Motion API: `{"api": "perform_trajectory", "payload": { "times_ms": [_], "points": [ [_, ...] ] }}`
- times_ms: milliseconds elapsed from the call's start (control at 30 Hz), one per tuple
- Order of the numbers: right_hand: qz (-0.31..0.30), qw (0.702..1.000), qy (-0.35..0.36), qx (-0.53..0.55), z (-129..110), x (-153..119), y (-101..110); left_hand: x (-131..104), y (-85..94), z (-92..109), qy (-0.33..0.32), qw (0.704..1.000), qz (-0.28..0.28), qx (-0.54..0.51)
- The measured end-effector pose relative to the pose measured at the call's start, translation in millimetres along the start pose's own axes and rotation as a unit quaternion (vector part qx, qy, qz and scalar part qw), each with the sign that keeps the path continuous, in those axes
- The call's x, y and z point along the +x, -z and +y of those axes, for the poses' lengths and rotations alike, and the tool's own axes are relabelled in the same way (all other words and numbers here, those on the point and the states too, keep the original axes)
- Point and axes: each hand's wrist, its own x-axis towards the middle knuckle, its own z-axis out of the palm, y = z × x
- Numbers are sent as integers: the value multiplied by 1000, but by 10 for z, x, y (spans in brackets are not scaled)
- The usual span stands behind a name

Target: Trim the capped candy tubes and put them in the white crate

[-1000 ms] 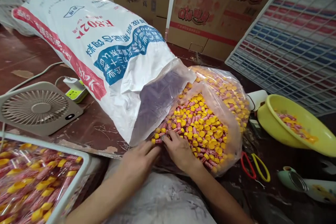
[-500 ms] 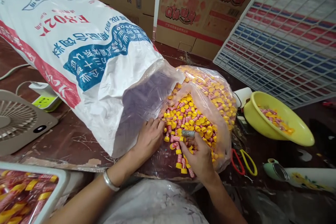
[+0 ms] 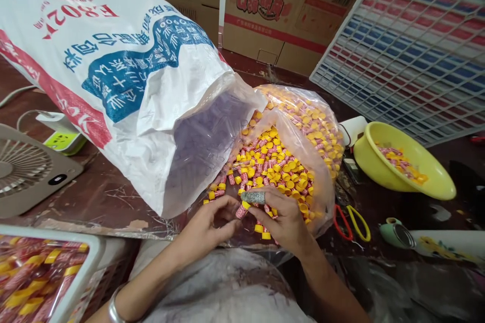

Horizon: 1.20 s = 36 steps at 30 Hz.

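My right hand point(image 3: 284, 214) pinches a small yellow-capped tube point(image 3: 241, 211) with a red-and-white patterned body. Grey wrapping point(image 3: 253, 197) covers its index finger. Close to the tube's patterned end is my left hand point(image 3: 212, 222), its thumb and fingers curved and apart; whether they touch it I cannot tell. Behind the hands, many similar yellow-capped pieces point(image 3: 273, 161) spill from a clear plastic bag point(image 3: 322, 106) onto the dark table. Left of them, a white printed sack point(image 3: 159, 126) lies with its mouth facing them, clear tubes visible inside.
A white bin point(image 3: 94, 247) with tubes stands front left, beside a fan point(image 3: 22, 166). To the right are a yellow basin point(image 3: 401, 161), scissors point(image 3: 350, 222) and a flowered cylinder point(image 3: 443, 245). Cardboard boxes point(image 3: 273, 25) and a wire rack point(image 3: 401, 45) stand behind.
My left hand has drawn back from the pile toward my right hand, and several pieces now lie at the sack's mouth. My right hand has moved slightly left with a yellow-capped tube.
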Motion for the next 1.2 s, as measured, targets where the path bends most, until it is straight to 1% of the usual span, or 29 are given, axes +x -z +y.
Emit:
{"api": "perform_trajectory", "payload": {
  "times_ms": [100, 167, 200, 233, 300, 367, 400, 433, 467, 500, 533, 567, 600, 633, 667, 700, 733, 800, 833, 933, 1033, 1067, 1100, 1200],
  "points": [
    [-47, 998, 22, -17, 9, -27, -29, 9, -33, -27, 28, 993, 2, -113],
    [-68, 995, 36, -61, 26, -75, -114, 23, -62, -51, 35, 984, 4, -173],
    [-61, 993, 43, -88, 38, -104, -175, 32, -78, -68, 36, 979, 4, -198],
    [-42, 991, 48, -116, 52, -134, -243, 41, -97, -87, 37, 974, 3, -221],
    [13, 985, 50, -162, 82, -185, -370, 68, -137, -129, 49, 967, 1, -252],
    [52, 981, 46, -183, 112, -212, -431, 112, -175, -162, 66, 967, 1, -247],
    [52, 980, 43, -185, 126, -216, -423, 144, -190, -167, 73, 970, 2, -233],
    [39, 981, 40, -184, 142, -215, -387, 186, -199, -161, 76, 976, 2, -203],
    [17, 983, 36, -181, 161, -212, -326, 237, -199, -142, 74, 986, 6, -147],
    [-5, 983, 28, -180, 185, -208, -247, 299, -191, -109, 64, 996, 22, -60],
    [-19, 983, 16, -184, 214, -206, -158, 371, -174, -63, 49, 996, 43, 67],
    [-16, 981, -1, -193, 248, -207, -70, 452, -148, -7, 32, 974, 66, 215],
    [2, 978, -22, -209, 285, -211, 8, 541, -116, 55, 15, 931, 88, 354],
    [25, 972, -44, -231, 322, -217, 67, 635, -81, 117, 3, 881, 105, 462],
    [40, 964, -61, -255, 356, -225, 101, 732, -46, 175, -1, 838, 115, 533],
    [39, 957, -72, -278, 382, -232, 110, 826, -16, 223, 1, 812, 118, 571],
    [22, 951, -78, -299, 401, -236, 94, 915, 9, 260, 8, 801, 119, 587],
    [-32, 939, -82, -333, 415, -236, 6, 1055, 35, 294, 20, 789, 121, 602],
    [-50, 933, -85, -347, 413, -232, -53, 1098, 38, 294, 25, 782, 120, 612],
    [-67, 918, -102, -377, 405, -219, -208, 1095, 34, 260, 32, 769, 121, 627],
    [-97, 916, -94, -379, 425, -227, -288, 898, 59, 225, 36, 768, 127, 627],
    [-110, 915, -86, -378, 437, -235, -303, 801, 79, 214, 34, 781, 127, 611],
    [-121, 915, -77, -376, 450, -243, -315, 694, 104, 199, 26, 806, 122, 579],
    [-139, 922, -55, -357, 479, -262, -336, 361, 182, 111, -15, 909, 108, 403]
  ]
}}
